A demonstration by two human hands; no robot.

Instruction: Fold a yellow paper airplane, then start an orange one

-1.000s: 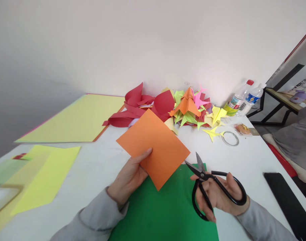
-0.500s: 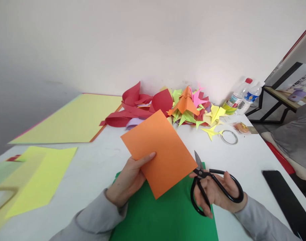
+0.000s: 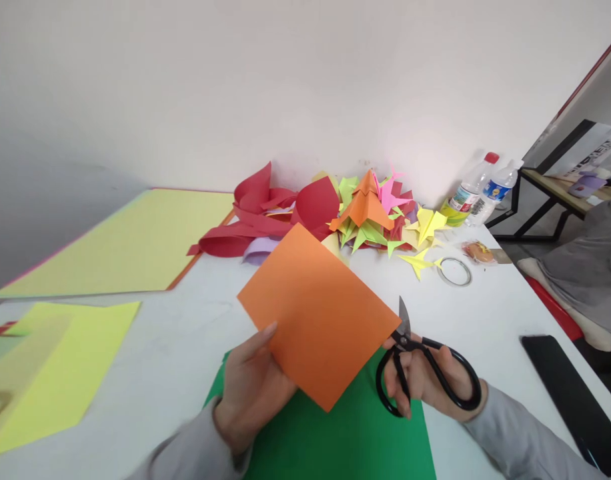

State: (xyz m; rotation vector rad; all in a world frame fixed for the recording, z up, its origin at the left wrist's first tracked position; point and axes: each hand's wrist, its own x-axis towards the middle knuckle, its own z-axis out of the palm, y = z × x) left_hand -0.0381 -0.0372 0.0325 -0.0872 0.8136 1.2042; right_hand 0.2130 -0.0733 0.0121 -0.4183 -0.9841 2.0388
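Note:
A square of orange paper is pinched near its lower left edge by my left hand, thumb on top and fingers underneath. My right hand has its fingers through the black handles of a pair of scissors, whose blades point up and away. The paper's right corner meets the scissors near the pivot; the blade overlap there is partly hidden. Under both hands lies a large green sheet on the white table.
Red paper strips and folded paper planes pile against the wall. Left are yellow sheets and a big pale-yellow board. At right are bottles, a tape roll, a wrapped snack and a black flat object.
The orange paper has turned slightly clockwise, and my left hand now grips it lower on its left edge. The scissors stay at its right corner. The view has shifted slightly.

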